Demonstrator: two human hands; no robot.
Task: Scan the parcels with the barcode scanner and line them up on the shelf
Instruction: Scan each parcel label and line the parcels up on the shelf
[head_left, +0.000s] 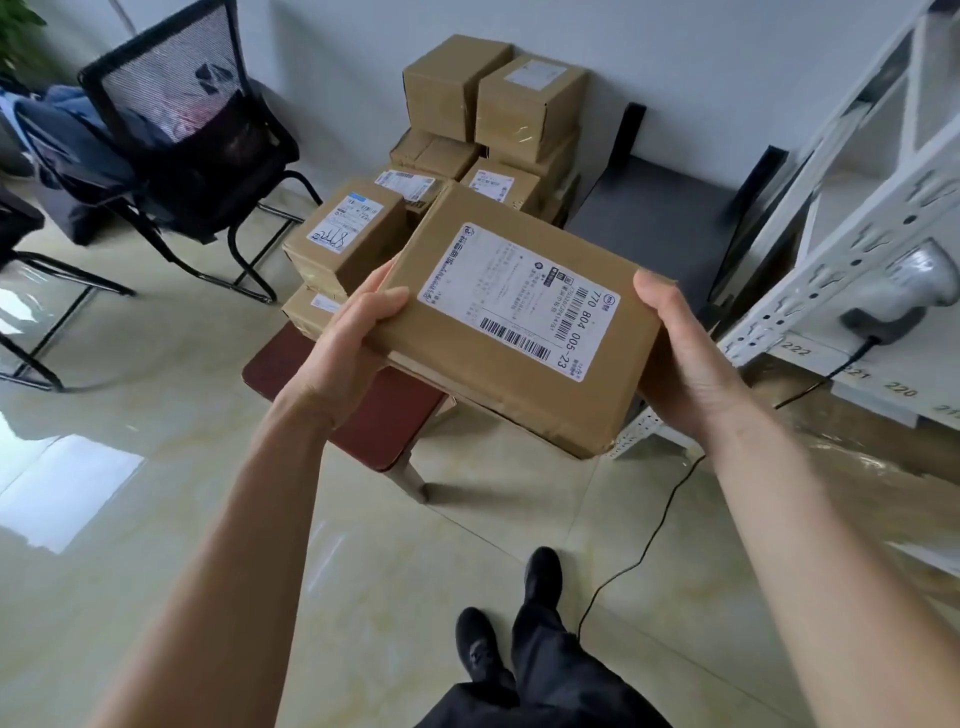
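A flat brown cardboard parcel (524, 358) with a white barcode label facing up is held in front of me by both hands. My left hand (353, 338) grips its left edge, thumb on top. At the right edge, my right hand (685, 358) holds on with its thumb over the corner. More brown parcels (348, 244) are piled behind it on a dark red stool (374, 415) and against the wall. The grey barcode scanner (919, 286) rests on the white metal shelf (831, 275) at the right, with its black cable running down to the floor.
A black mesh chair (197, 130) with clothing on it stands at the back left. A dark grey platform (654, 218) lies by the wall beside the shelf. The scanner's cable (649, 540) crosses the glossy tiled floor near my feet (519, 618).
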